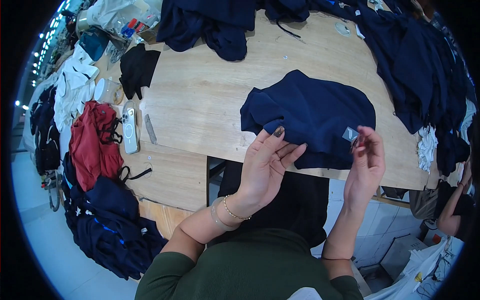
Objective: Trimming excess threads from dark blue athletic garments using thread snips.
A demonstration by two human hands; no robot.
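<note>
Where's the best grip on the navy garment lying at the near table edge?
Probably the rolled fold at its near-left corner, by the left hand. The navy garment lies flat on the wooden table, so most of it offers nothing to pinch; that raised corner does. Come in from the near edge, fingers under the fold, thumb on top.

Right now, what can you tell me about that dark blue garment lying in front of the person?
The navy garment is soft, knit-looking cloth, folded into a rounded heap on the wooden table, its lower edge near the table's front. A small pale tag shows near its right side. The left hand touches its lower left fold; the right hand, pinching a small object, is at its right edge.
</note>
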